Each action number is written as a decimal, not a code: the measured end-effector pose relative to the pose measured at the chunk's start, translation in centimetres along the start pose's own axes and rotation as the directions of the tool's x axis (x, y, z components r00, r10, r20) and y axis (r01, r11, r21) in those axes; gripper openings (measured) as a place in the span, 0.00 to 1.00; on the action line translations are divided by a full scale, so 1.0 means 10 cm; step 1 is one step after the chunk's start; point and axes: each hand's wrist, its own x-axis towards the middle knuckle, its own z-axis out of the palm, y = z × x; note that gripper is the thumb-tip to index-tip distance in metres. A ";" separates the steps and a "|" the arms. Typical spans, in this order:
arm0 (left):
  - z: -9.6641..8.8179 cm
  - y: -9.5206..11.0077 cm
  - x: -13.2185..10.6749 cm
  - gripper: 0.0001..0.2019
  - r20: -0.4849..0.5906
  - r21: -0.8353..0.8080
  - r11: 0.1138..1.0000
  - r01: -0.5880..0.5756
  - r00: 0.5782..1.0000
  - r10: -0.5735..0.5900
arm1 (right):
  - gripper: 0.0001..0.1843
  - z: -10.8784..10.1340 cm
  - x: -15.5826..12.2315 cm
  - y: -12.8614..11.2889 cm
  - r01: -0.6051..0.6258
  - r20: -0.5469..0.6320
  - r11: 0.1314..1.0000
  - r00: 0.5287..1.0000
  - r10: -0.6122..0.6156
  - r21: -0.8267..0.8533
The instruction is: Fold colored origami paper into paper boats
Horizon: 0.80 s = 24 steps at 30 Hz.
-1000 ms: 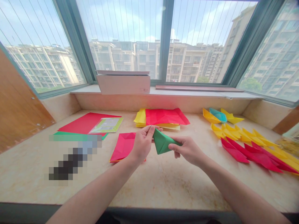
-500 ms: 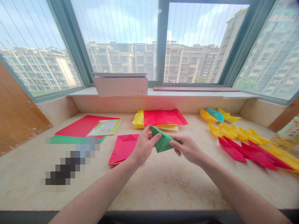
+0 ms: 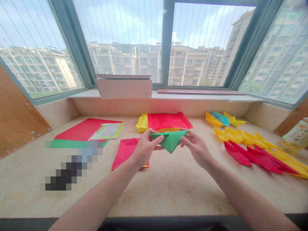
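Note:
Between my two hands, above the counter, is a folded green paper [image 3: 171, 141], a triangle with its point downward and its long edge on top. My left hand [image 3: 147, 146] pinches its left corner, thumb in front and fingers behind. On the right corner my right hand [image 3: 194, 144] grips with thumb and fingers. Just left of and below my left hand lies a creased stack of red paper [image 3: 125, 150] with yellow edges beneath. Behind the green paper rests more creased red paper [image 3: 169, 120] over yellow sheets [image 3: 142, 122].
Folded paper boats stand at the right: yellow [image 3: 232, 135], red [image 3: 257, 157] and a blue one [image 3: 220, 118]. Flat red paper [image 3: 81, 128], a clear packet [image 3: 107, 131] and a pixelated patch are at the left. A white box [image 3: 124, 87] sits on the windowsill.
The green paper has turned from a slant to level, its point now facing down. My right hand has shifted up to its right corner, and the left hand has moved slightly left.

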 end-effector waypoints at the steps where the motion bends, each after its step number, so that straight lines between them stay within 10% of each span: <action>1: -0.01 -0.01 -0.01 0.20 0.034 0.045 0.999 0.014 0.999 -0.016 | 0.21 -0.01 0.01 0.00 0.017 -0.017 1.000 1.000 -0.018 -0.014; 11: 0.03 -0.16 -0.10 0.20 0.312 0.277 0.951 0.141 0.923 -0.227 | 0.19 -0.07 0.04 -0.10 -0.021 -0.146 0.994 0.989 0.005 -0.104; 24: 0.02 -0.27 -0.07 0.23 0.234 0.278 0.951 0.137 0.950 -0.205 | 0.18 -0.09 0.03 -0.11 -0.032 0.023 0.984 0.999 0.036 -0.176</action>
